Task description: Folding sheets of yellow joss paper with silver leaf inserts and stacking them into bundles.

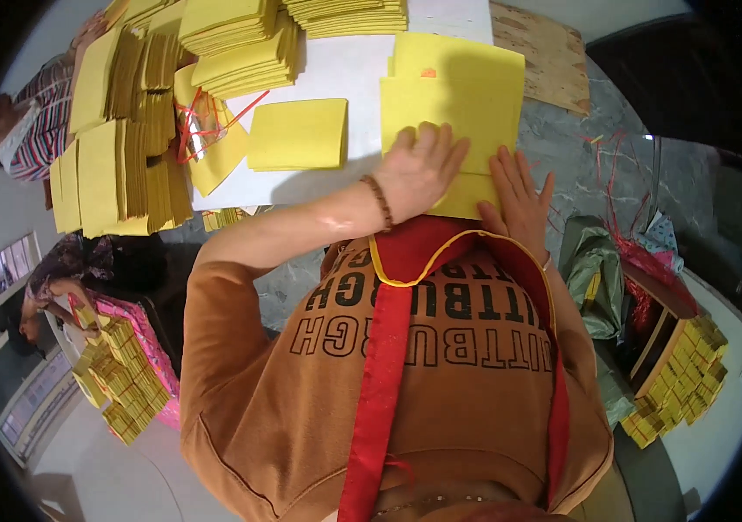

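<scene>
Large yellow paper sheets lie at the right side of the white table, with a fold crossing them near the table's front edge. My left hand, a brown bead bracelet at its wrist, rests on the sheets with slightly bent fingers. At their right edge, my right hand lies with fingers stretched and thumb apart. Neither hand visibly grips anything. A small orange mark shows near the sheets' far end. To the left of my hands, a folded yellow paper bundle lies by itself on the table.
Tall stacks of folded yellow paper fill the table's left side, with more stacks at the back. Red ties lie among them. Two people sit at the left. Yellow bundles and a green bag stand at the right.
</scene>
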`<action>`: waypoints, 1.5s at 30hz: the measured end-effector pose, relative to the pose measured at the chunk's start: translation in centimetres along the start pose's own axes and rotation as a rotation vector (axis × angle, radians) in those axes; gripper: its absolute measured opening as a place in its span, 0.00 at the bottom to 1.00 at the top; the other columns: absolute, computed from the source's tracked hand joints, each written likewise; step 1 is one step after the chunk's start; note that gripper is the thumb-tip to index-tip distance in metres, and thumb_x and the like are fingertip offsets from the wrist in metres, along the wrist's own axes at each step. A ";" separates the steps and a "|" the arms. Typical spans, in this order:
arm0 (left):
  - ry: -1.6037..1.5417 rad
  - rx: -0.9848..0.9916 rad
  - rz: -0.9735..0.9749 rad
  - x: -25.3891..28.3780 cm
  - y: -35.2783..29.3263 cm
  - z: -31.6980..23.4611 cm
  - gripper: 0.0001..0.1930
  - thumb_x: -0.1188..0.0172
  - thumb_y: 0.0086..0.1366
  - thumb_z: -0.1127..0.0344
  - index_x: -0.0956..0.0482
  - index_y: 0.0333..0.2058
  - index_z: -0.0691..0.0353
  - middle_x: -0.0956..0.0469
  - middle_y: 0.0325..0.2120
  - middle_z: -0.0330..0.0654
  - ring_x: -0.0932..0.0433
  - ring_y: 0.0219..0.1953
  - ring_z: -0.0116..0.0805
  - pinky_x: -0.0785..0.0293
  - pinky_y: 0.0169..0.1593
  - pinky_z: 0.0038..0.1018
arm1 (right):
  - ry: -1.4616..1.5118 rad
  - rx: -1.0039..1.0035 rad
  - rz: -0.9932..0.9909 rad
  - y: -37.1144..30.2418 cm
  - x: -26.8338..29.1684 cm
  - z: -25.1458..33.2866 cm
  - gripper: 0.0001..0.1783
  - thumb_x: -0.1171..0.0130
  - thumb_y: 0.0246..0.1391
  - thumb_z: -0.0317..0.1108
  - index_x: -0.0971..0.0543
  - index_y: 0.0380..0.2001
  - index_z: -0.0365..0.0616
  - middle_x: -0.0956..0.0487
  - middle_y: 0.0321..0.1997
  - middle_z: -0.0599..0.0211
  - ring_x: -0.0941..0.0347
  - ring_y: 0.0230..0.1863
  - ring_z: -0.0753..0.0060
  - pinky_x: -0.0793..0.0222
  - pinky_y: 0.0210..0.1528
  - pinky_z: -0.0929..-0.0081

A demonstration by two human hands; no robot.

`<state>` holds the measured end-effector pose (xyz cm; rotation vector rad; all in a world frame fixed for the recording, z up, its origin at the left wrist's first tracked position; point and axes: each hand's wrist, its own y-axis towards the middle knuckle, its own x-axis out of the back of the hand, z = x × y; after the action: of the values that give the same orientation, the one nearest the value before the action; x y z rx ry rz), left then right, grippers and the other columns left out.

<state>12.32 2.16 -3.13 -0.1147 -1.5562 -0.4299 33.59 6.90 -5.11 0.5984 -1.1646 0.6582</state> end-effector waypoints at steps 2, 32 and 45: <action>0.028 0.006 -0.001 -0.7 0.5 -0.4 0.23 0.45 0.51 0.66 0.29 0.47 0.66 0.30 0.45 0.41 0.30 0.40 0.39 0.31 0.39 0.31 | 0.067 -0.013 0.023 0.1 0.0 -0.3 0.31 0.50 0.56 0.46 0.38 0.60 0.45 0.42 0.67 0.62 0.51 0.68 0.57 0.71 0.64 0.39; -0.252 0.343 0.196 -6.5 -17.7 12.6 0.39 0.45 0.46 0.71 0.43 0.61 0.54 0.48 0.63 0.46 0.49 0.63 0.47 0.51 0.63 0.45 | 0.091 0.246 0.087 1.1 1.2 -0.4 0.30 0.35 0.42 0.48 0.27 0.51 0.56 0.36 0.63 0.71 0.46 0.66 0.60 0.57 0.62 0.44; -0.630 -0.086 -0.023 2.3 -5.2 3.4 0.17 0.40 0.52 0.71 0.25 0.43 0.62 0.25 0.38 0.46 0.28 0.40 0.44 0.31 0.46 0.34 | 0.172 0.195 0.076 1.5 1.6 -0.2 0.28 0.35 0.41 0.48 0.25 0.49 0.55 0.33 0.61 0.71 0.43 0.65 0.61 0.51 0.61 0.49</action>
<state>7.26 -1.90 -1.79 -0.3219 -2.1586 -0.5075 33.07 8.29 -3.52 0.6500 -0.9726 0.8779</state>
